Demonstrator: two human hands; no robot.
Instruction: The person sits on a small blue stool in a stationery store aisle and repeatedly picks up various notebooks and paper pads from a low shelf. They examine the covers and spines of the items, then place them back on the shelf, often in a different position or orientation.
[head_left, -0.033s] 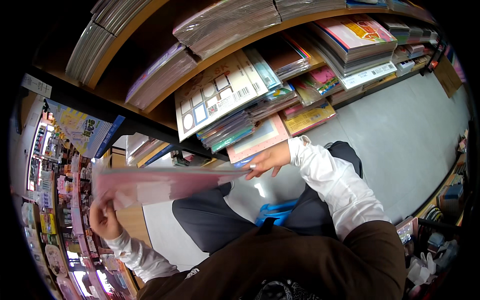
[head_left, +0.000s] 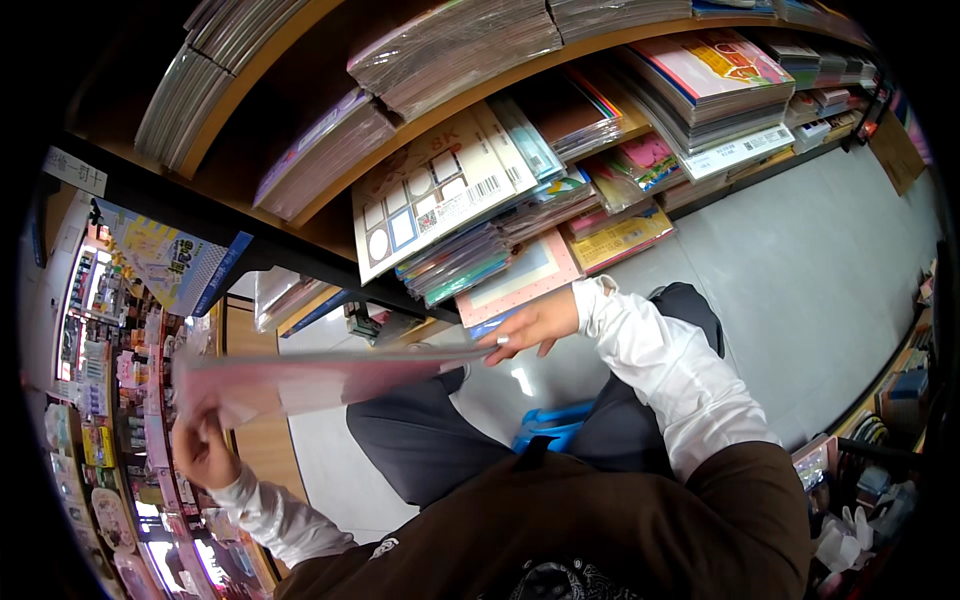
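Between my two hands, a thin pink pack of sheets in clear plastic (head_left: pixel 310 385) is stretched over my lap, tilted nearly edge-on and blurred. My left hand (head_left: pixel 205 450) pinches its left end from below. At the other end, my right hand (head_left: pixel 532 328) grips the narrow corner, a ring-like silver band showing on one finger. Just beyond the right hand lies a pack with a pink dotted border (head_left: pixel 520 280). Behind it sits a pile of plastic-wrapped sheets (head_left: pixel 455 265), topped by a cream pack with printed frames (head_left: pixel 440 195).
Wooden shelves (head_left: pixel 470 85) hold several stacks of wrapped paper in front of me. A blue stool (head_left: pixel 550 425) shows between my knees. Shop racks with small goods (head_left: pixel 150 420) stand at left. Grey floor (head_left: pixel 800 260) stretches to the right, with a bin of items (head_left: pixel 850 530) lower right.
The pink pack has shifted slightly left and down, with my left hand moving the same way. My right hand has barely moved.
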